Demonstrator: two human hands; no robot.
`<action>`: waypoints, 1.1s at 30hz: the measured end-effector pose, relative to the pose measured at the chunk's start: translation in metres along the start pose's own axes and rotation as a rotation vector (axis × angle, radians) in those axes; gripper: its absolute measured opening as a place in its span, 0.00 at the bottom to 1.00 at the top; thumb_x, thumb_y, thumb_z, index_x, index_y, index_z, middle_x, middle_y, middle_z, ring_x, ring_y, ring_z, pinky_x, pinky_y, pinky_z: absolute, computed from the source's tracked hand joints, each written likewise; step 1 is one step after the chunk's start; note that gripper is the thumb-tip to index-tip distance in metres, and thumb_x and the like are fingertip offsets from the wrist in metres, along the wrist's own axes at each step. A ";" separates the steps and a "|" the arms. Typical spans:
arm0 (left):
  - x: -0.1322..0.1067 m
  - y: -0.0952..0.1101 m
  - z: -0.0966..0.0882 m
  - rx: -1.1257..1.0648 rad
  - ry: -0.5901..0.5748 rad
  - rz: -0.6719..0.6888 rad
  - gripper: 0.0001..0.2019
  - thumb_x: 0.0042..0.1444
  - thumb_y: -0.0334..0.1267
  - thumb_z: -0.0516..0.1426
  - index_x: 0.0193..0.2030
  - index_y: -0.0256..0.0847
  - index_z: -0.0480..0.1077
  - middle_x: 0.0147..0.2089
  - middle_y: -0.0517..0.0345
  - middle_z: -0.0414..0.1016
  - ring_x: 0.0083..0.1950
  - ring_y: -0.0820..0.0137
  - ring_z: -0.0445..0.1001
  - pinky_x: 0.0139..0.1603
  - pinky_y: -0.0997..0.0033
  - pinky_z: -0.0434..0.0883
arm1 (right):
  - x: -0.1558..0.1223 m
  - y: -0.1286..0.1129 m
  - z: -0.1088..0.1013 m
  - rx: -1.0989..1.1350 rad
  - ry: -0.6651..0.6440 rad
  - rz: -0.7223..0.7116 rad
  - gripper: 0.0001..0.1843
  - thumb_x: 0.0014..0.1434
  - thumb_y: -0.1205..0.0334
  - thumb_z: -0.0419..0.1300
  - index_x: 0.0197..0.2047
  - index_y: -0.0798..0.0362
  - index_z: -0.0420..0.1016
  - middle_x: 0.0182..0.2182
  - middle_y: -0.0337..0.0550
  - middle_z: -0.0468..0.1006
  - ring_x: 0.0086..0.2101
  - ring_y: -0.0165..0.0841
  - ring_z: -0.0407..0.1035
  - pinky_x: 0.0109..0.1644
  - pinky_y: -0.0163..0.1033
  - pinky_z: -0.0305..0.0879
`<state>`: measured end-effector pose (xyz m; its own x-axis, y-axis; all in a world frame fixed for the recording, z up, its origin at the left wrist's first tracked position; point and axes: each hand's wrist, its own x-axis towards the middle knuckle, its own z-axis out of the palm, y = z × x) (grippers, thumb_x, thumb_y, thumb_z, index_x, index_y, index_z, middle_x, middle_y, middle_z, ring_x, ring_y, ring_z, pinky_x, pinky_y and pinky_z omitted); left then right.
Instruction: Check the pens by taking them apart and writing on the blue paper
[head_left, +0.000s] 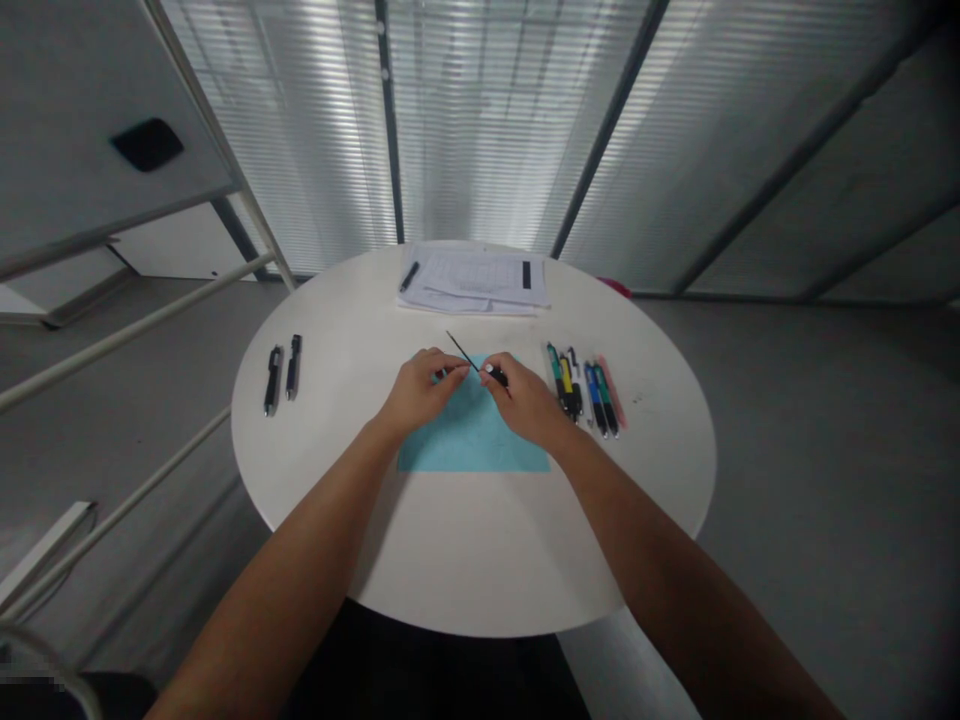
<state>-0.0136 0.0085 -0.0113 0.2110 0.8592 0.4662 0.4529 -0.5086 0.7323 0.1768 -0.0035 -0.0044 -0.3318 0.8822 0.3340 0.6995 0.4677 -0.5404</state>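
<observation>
Both my hands meet over a light blue sheet (pixel 472 440) in the middle of a round white table (pixel 450 560). My right hand (pixel 525 400) is closed on a black pen part (pixel 496 376) with a thin dark refill (pixel 461 352) sticking out up and to the left. My left hand (pixel 420 388) is closed in a pinch close to the refill; what it holds is too small to make out.
Several coloured pens (pixel 585 392) lie in a row right of my hands. Two black pens (pixel 281 375) lie at the table's left. A stack of papers (pixel 476 280) with a black pen (pixel 409 276) sits at the far edge. Metal rails stand to the left.
</observation>
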 end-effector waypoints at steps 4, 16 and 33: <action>0.000 0.000 0.003 -0.079 0.007 -0.032 0.11 0.57 0.44 0.57 0.36 0.42 0.77 0.36 0.54 0.77 0.37 0.70 0.71 0.42 0.69 0.67 | 0.000 -0.003 -0.001 0.023 -0.025 -0.005 0.14 0.66 0.55 0.47 0.47 0.52 0.67 0.41 0.45 0.76 0.38 0.34 0.70 0.45 0.38 0.62; 0.004 0.008 0.006 -0.435 0.141 -0.238 0.11 0.57 0.45 0.55 0.31 0.39 0.67 0.32 0.56 0.76 0.31 0.74 0.72 0.38 0.71 0.69 | -0.002 -0.001 -0.005 0.045 -0.041 0.008 0.21 0.67 0.49 0.46 0.58 0.48 0.64 0.52 0.47 0.72 0.48 0.36 0.69 0.51 0.42 0.64; 0.005 0.012 0.003 -0.562 0.126 -0.292 0.13 0.55 0.47 0.58 0.34 0.37 0.69 0.34 0.55 0.77 0.27 0.76 0.71 0.34 0.72 0.71 | 0.001 0.002 -0.002 0.186 -0.029 -0.149 0.17 0.67 0.53 0.48 0.49 0.52 0.72 0.43 0.47 0.76 0.44 0.34 0.70 0.50 0.40 0.63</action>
<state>-0.0047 0.0069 -0.0021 0.0288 0.9707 0.2385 -0.0537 -0.2367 0.9701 0.1794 -0.0018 -0.0034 -0.4425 0.8028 0.3995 0.5136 0.5921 -0.6210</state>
